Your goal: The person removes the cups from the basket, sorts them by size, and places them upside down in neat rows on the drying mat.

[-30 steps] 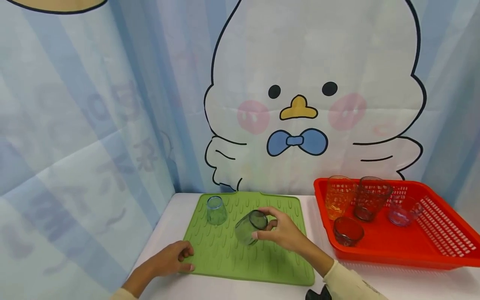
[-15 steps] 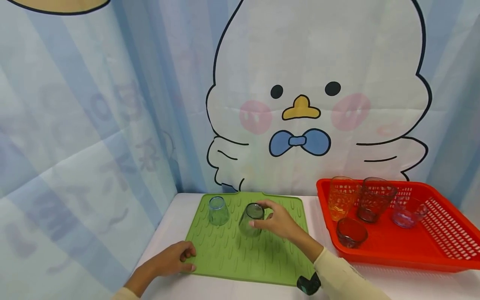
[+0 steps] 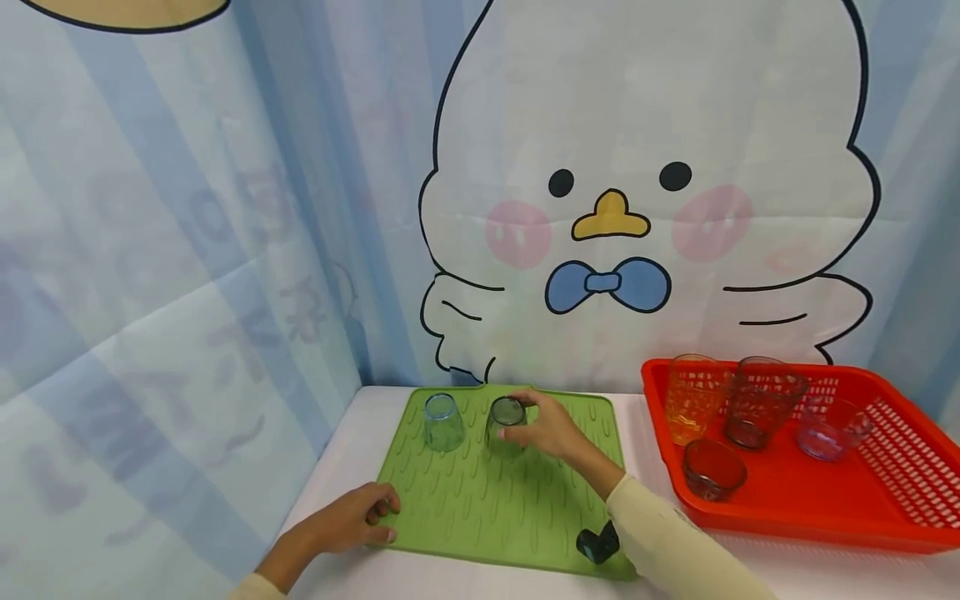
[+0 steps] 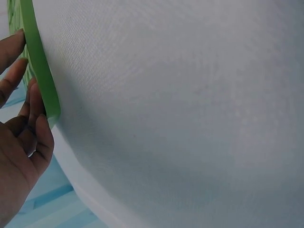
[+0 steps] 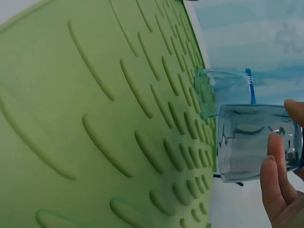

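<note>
My right hand (image 3: 550, 427) grips a grey-tinted drinking glass (image 5: 244, 142) near its base, between thumb and fingers. Upside down, mouth towards the green ridged mat (image 3: 480, 517), the glass is at the mat's back part; whether its rim touches the mat I cannot tell. Just left of it a light-blue glass (image 3: 443, 423) stands inverted on the mat. My left hand (image 3: 352, 518), fingers loosely bent, rests at the mat's front left corner. In the left wrist view its fingertips (image 4: 43, 130) touch the mat's green edge (image 4: 40, 66).
To the right is a red plastic basket (image 3: 795, 525) holding an orange glass (image 3: 690, 404), a dark tumbler (image 3: 757, 408), a small dark bowl-like glass (image 3: 712, 471) and a purple glass (image 3: 828, 433). A printed curtain (image 3: 480, 208) hangs behind the white table (image 3: 337, 467).
My right hand has carried the grey glass back and turned it from tilted to nearly upright, mouth down, beside the light-blue glass. My left hand has stayed at the mat's corner.
</note>
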`<state>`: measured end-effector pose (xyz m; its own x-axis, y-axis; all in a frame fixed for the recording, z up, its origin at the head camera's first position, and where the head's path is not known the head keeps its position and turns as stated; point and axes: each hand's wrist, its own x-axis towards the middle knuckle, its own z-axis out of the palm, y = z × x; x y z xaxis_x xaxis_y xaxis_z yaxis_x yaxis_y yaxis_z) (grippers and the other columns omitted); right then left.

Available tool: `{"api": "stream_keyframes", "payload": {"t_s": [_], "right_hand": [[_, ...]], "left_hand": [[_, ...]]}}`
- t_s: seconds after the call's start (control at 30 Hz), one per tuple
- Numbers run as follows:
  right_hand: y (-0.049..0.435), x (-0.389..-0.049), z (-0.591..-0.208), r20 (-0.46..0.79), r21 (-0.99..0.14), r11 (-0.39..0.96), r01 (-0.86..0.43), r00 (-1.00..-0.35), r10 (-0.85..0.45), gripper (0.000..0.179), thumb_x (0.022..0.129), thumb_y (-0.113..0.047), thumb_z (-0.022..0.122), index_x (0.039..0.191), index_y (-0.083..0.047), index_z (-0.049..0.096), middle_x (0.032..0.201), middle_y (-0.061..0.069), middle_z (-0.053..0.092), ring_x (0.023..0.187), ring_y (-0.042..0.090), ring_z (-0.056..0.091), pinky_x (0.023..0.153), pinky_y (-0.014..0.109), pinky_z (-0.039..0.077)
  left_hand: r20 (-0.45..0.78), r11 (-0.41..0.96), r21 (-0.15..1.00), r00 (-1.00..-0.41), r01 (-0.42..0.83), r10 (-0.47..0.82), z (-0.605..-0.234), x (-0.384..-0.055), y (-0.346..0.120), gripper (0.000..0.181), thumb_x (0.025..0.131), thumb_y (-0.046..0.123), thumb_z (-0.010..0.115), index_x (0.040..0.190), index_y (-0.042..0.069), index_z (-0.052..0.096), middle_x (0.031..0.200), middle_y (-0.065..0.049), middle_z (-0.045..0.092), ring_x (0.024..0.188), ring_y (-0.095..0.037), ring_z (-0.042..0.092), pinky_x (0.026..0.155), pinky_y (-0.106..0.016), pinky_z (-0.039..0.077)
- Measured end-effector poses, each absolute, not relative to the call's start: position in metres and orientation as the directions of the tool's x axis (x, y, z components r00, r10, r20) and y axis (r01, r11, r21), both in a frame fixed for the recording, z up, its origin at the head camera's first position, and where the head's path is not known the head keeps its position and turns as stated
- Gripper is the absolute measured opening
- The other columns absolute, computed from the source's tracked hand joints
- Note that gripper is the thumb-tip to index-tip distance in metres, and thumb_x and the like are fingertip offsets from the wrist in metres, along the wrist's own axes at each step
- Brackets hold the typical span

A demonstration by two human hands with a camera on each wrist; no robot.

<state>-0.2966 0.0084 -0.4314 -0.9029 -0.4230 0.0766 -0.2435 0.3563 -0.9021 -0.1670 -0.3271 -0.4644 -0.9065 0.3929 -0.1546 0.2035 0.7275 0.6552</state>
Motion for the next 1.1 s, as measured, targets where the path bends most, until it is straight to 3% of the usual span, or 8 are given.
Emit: {"api": "stream_keyframes", "payload": {"t_s": [0.33, 0.63, 1.1], "right_hand": [[-0.004, -0.31, -0.436, 0.057, -0.888, 0.402, -0.225, -0.92, -0.389, 0.065, 0.082, -0.02, 0.085, 0.139, -0.011, 0.056, 0.138, 0.02, 0.054, 0.068, 0.021, 0.066, 0.07, 0.037, 0.054], [-0.012, -0.319, -0.443, 0.035, -0.906, 0.377, -0.192, -0.922, -0.385, 0.066, 0.081, -0.013, 0.084, 0.14, -0.007, 0.054, 0.137, 0.022, 0.054, 0.067, 0.025, 0.067, 0.066, 0.04, 0.057], [-0.022, -0.326, -0.451, 0.034, -0.892, 0.405, -0.199, -0.925, -0.379, 0.068, 0.083, -0.017, 0.083, 0.142, -0.005, 0.052, 0.139, 0.022, 0.053, 0.073, 0.026, 0.07, 0.066, 0.036, 0.055]], "left_hand": [[-0.171, 0.729, 0.66, -0.908, 0.183, 0.382, -0.464, -0.167, -0.328, 0.029, 0.088, 0.017, 0.078, 0.107, 0.008, 0.059, 0.099, -0.005, 0.056, 0.089, -0.017, 0.052, 0.078, -0.029, 0.048], [-0.164, 0.736, 0.648, -0.908, 0.194, 0.384, -0.463, -0.167, -0.327, 0.028, 0.087, 0.018, 0.077, 0.107, 0.009, 0.06, 0.099, -0.004, 0.056, 0.088, -0.014, 0.052, 0.078, -0.028, 0.048], [-0.162, 0.72, 0.66, -0.896, 0.213, 0.414, -0.464, -0.17, -0.329, 0.027, 0.089, 0.019, 0.077, 0.107, 0.009, 0.06, 0.099, -0.004, 0.055, 0.087, -0.011, 0.051, 0.077, -0.027, 0.046]]}}
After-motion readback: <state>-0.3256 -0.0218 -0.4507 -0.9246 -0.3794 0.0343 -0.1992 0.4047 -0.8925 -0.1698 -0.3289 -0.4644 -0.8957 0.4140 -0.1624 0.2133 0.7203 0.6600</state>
